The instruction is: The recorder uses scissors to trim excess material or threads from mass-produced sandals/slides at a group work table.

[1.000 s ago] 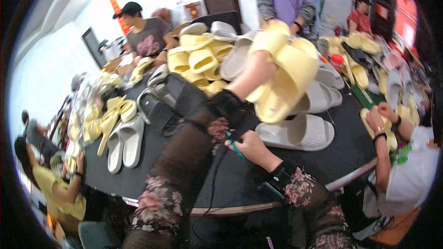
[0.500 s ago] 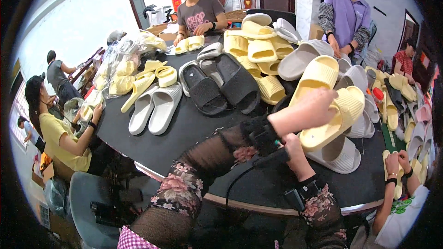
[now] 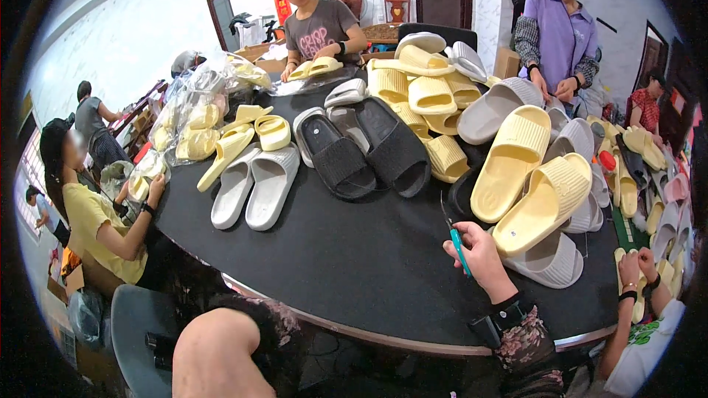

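Note:
My right hand is closed round a slim teal-handled pointed tool. Its thin metal tip points away from me over the black tabletop; its exact kind is unclear. Just beyond this hand, two yellow slides, one flatter and one nearer, lean on a grey slide. My left hand is out of view. At the lower left I see a floral sleeve and a large bare patch of skin close up. A pair of black slides lies left of the yellow ones, with light grey slides farther left.
Behind the black pair is a heap of yellow and grey slides. Clear bags of yellow slides lie at the left. Co-workers stand or sit around the black table. More slides cover the right side. A grey chair stands lower left.
My left hand has drawn back from the yellow slides and left the view. My right hand, partly hidden before, now shows with the teal-handled tool. The view has shifted slightly.

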`<control>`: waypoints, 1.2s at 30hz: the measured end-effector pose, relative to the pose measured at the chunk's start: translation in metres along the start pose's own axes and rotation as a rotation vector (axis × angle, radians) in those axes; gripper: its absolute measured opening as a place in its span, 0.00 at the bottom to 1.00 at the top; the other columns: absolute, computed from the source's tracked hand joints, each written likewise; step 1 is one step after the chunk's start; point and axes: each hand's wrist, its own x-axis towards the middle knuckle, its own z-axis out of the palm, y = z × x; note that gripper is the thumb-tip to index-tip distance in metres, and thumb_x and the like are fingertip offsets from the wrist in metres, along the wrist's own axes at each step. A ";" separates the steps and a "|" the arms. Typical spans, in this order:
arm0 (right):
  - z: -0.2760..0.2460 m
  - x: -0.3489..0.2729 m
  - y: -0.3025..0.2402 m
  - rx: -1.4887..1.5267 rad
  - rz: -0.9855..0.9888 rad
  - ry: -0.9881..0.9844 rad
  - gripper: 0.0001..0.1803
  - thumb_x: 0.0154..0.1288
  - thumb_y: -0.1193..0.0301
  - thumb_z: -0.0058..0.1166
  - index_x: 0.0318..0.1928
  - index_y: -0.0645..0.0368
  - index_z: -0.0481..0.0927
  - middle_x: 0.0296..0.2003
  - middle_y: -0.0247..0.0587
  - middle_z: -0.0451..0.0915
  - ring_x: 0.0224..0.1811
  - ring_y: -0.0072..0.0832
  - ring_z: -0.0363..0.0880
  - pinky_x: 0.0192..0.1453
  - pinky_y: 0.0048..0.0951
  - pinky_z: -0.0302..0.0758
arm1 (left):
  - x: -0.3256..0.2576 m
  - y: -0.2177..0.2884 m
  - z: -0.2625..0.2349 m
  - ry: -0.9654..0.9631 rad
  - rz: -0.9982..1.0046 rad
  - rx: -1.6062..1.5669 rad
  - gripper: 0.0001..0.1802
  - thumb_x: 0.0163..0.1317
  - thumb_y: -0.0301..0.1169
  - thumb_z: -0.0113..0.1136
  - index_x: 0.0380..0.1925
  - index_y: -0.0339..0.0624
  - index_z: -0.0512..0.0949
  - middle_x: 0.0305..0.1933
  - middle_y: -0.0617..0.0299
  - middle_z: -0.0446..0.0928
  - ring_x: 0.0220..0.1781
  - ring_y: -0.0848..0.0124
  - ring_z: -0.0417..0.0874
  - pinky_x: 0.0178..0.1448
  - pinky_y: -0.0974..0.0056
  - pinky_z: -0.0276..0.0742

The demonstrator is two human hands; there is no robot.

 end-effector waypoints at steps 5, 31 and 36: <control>0.000 -0.001 -0.002 0.001 0.022 -0.006 0.22 0.58 0.69 0.62 0.48 0.68 0.71 0.24 0.32 0.76 0.21 0.14 0.71 0.23 0.17 0.70 | -0.003 0.019 0.008 0.036 -0.076 0.112 0.14 0.66 0.30 0.43 0.36 0.32 0.77 0.24 0.62 0.70 0.25 0.70 0.72 0.31 0.65 0.66; 0.009 -0.002 0.003 0.023 0.035 -0.001 0.21 0.58 0.74 0.59 0.49 0.67 0.69 0.27 0.32 0.75 0.22 0.14 0.71 0.20 0.16 0.67 | -0.067 -0.005 0.048 0.543 -0.164 -0.079 0.10 0.66 0.24 0.46 0.33 0.25 0.73 0.25 0.48 0.70 0.23 0.57 0.70 0.30 0.55 0.66; 0.012 -0.002 0.001 -0.006 0.021 -0.008 0.19 0.59 0.71 0.56 0.49 0.64 0.69 0.24 0.30 0.73 0.16 0.12 0.67 0.15 0.12 0.62 | -0.087 0.003 0.062 0.658 -0.289 -0.015 0.11 0.66 0.27 0.50 0.35 0.28 0.76 0.27 0.50 0.74 0.26 0.57 0.73 0.31 0.55 0.67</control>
